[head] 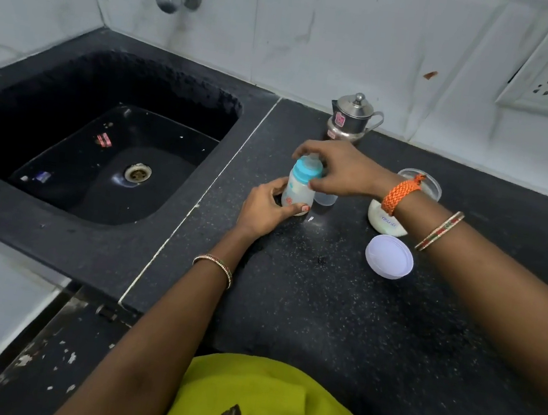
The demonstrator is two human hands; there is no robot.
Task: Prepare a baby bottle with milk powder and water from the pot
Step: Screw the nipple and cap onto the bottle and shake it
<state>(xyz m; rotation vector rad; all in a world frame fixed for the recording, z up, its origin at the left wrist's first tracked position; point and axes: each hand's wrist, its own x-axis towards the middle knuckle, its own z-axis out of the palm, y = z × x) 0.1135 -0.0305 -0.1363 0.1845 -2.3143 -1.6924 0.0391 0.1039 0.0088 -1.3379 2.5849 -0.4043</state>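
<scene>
Black counter (pixel 340 301): milky baby bottle (pixel 299 189) in left hand (pixel 265 208), right hand (pixel 335 171) around its blue collar (pixel 308 171).

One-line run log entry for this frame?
stage: capping | left hand: steadies milky baby bottle on black counter | right hand: on blue screw cap | white powder jar: open, lid beside
</scene>
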